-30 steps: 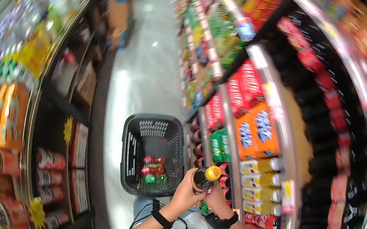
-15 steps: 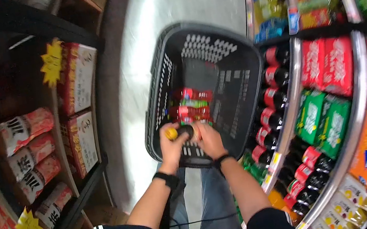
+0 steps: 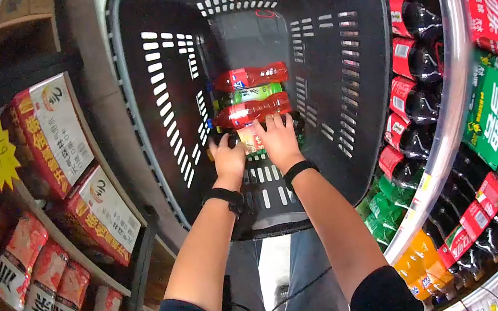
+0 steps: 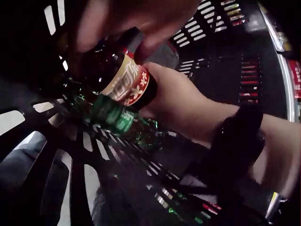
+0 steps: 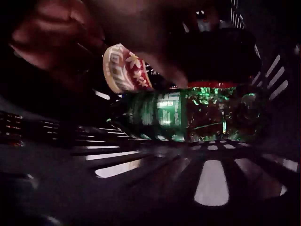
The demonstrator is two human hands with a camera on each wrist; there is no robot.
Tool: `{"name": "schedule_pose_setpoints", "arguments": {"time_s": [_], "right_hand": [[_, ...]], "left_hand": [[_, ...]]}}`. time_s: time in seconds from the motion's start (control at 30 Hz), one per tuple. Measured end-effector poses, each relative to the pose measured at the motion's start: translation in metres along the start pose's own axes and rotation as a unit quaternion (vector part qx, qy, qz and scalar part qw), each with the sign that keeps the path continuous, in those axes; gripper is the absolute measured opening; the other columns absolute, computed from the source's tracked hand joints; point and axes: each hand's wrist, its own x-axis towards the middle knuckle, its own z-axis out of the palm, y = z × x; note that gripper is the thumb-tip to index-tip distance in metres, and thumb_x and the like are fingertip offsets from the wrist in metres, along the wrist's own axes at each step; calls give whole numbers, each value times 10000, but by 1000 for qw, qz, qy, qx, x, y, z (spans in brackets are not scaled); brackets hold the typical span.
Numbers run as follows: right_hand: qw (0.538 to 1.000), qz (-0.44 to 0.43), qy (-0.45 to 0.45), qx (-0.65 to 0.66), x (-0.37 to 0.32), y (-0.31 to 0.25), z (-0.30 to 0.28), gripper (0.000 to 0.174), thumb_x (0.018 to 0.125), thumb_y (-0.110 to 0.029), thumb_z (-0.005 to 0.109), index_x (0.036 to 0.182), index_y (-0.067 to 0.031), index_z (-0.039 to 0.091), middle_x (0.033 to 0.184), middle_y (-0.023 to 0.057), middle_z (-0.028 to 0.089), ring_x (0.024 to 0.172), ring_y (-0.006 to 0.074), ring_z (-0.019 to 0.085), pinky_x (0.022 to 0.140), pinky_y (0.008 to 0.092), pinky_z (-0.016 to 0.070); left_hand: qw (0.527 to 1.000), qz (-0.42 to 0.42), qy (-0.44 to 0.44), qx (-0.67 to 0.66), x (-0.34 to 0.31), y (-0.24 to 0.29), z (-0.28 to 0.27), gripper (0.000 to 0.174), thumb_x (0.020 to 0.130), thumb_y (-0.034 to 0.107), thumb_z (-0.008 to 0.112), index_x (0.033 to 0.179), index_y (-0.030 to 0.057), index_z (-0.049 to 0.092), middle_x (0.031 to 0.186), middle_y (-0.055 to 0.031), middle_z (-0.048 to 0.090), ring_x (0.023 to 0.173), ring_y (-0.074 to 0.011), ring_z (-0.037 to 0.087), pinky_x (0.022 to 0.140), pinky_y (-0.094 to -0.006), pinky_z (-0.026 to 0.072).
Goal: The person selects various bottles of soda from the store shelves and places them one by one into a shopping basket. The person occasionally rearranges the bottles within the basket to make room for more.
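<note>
Inside the black basket (image 3: 286, 221), both hands hold a dark bottle (image 3: 251, 138) with a cream-and-red label, lying crosswise. The left hand (image 3: 228, 158) has its fingers at the cap end; the right hand (image 3: 279, 139) grips the other end. In the left wrist view the bottle (image 4: 134, 84) lies between the left hand (image 4: 146, 16) and the right hand (image 4: 176, 94). Close below it is a green-labelled bottle (image 4: 110, 114), also seen in the right wrist view (image 5: 162, 113). Red bottles (image 3: 252, 76) (image 3: 255, 110) and a green-labelled one (image 3: 252, 94) lie beyond the hands.
Shelves of dark cola bottles (image 3: 407, 96), green packs (image 3: 495, 108) and orange bottles (image 3: 422, 265) stand close on the right. Boxes (image 3: 64, 130) and wrapped packs (image 3: 39, 276) fill the left shelves. The person's legs (image 3: 309, 277) are just below the basket.
The hands have gone down into the basket with the dark bottle, which was held up over the basket's near side before. The basket now looks larger and closer in the head view.
</note>
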Motion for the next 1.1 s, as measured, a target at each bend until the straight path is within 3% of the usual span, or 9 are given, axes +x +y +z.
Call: {"name": "schedule_pose_setpoints", "arguments": {"time_s": [0.2, 0.33, 0.43, 0.6, 0.7, 0.8, 0.9, 0.97, 1.1], "right_hand": [[996, 67, 39, 47, 20, -1, 33, 455, 820, -130, 538, 1273, -123, 504, 1231, 166, 542, 1189, 314, 469, 1033, 513, 288], [991, 90, 10, 99, 24, -3, 48, 659, 732, -161, 657, 1347, -85, 432, 1336, 170, 464, 1270, 330, 403, 1102, 505, 187], [992, 57, 24, 109, 19, 2, 52, 704, 731, -144, 655, 1381, -99, 390, 1399, 155, 402, 1312, 324, 350, 1112, 501, 173], [992, 91, 48, 72, 2, -10, 49, 732, 744, -113, 634, 1410, -70, 334, 1479, 117, 301, 1375, 301, 258, 1122, 521, 139], [985, 107, 45, 124, -4, -18, 34, 537, 843, -95, 483, 1372, -67, 392, 1468, 115, 326, 1369, 311, 272, 1125, 537, 118], [974, 81, 27, 208, -15, -26, -4, 536, 813, -115, 533, 1334, -40, 429, 1416, 146, 382, 1327, 329, 332, 1092, 552, 195], [968, 35, 11, 250, -35, -19, -63, 486, 775, -135, 590, 1243, -35, 505, 1286, 162, 491, 1187, 348, 463, 1021, 525, 320], [943, 39, -89, 318, -56, -5, -119, 614, 777, -172, 628, 1340, -60, 412, 1296, 185, 481, 1143, 366, 480, 964, 461, 385], [957, -3, 82, 277, -150, 14, -255, 672, 793, -206, 636, 1387, -61, 357, 1275, 207, 492, 1107, 378, 512, 954, 451, 401]], "left_hand": [[988, 106, -73, 88, 16, 4, 8, 707, 764, 213, 607, 1393, 17, 350, 1468, -298, 200, 1324, -409, 314, 1074, -367, 303], [964, 113, -150, 187, 28, 5, 4, 702, 761, 225, 604, 1396, 51, 361, 1454, -337, 181, 1317, -398, 333, 1044, -372, 346], [944, 129, -175, 247, 31, 6, -4, 663, 766, 234, 588, 1376, 62, 395, 1422, -349, 246, 1279, -404, 384, 1026, -379, 369], [912, 229, -145, 309, 30, 1, -12, 398, 786, 187, 553, 1171, 86, 558, 1347, -247, 434, 1143, -370, 517, 938, -418, 436], [921, 225, -191, 255, 25, 4, -17, 358, 786, 168, 553, 1126, 62, 587, 1237, -240, 524, 1071, -371, 552, 905, -423, 449], [943, 204, -149, 217, 4, 3, -15, 330, 784, 161, 556, 1072, 7, 599, 1044, -223, 618, 999, -387, 574, 884, -423, 455], [959, 135, -226, 106, -9, -3, -15, 300, 856, 117, 505, 1112, -26, 568, 1009, -117, 642, 922, -198, 592, 841, -299, 454], [951, 6, -275, -143, -60, 37, -32, 242, 885, 127, 493, 1095, 34, 567, 919, -25, 598, 798, -122, 550, 713, -265, 451], [940, 85, -293, -153, -144, 89, -77, 138, 873, 137, 473, 946, 68, 567, 774, -12, 568, 686, -114, 512, 613, -249, 414]]}}
